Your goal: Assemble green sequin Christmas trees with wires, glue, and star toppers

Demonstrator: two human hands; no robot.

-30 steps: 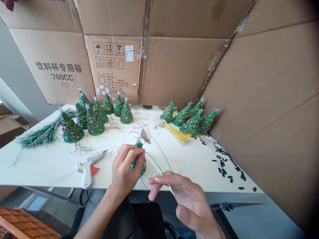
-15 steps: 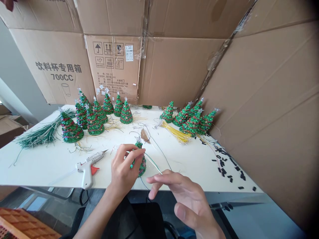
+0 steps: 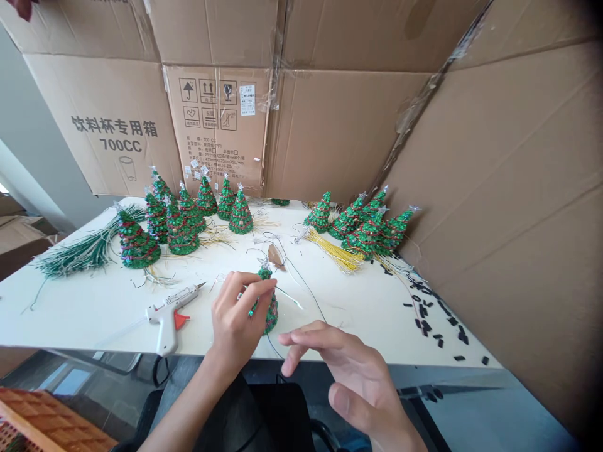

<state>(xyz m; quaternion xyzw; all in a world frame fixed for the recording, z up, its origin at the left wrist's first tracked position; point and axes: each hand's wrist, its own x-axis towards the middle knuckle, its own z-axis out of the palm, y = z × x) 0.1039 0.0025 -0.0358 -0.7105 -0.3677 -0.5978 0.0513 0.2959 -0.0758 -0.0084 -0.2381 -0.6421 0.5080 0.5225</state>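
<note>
My left hand is closed in a pinch at the table's front, its fingertips on a thin green-and-white wire that sticks out to the right. Right behind those fingers stands a small green tinsel Christmas tree with a clear star on top, partly hidden by the hand. Whether the hand also touches the tree, I cannot tell. Lower right, my right hand hovers near the table's edge, fingers curved and apart, holding nothing. A dark wire runs over the tabletop behind the hands.
A white glue gun lies left of my hands. Finished-looking trees stand back left beside green wires; more trees lean at right by yellow wires. Black bits litter the right edge. Cardboard walls the table.
The free end of the wire in my left hand has swung up, away from my right fingertips. Both hands stay nearly where they were; the view has shifted slightly.
</note>
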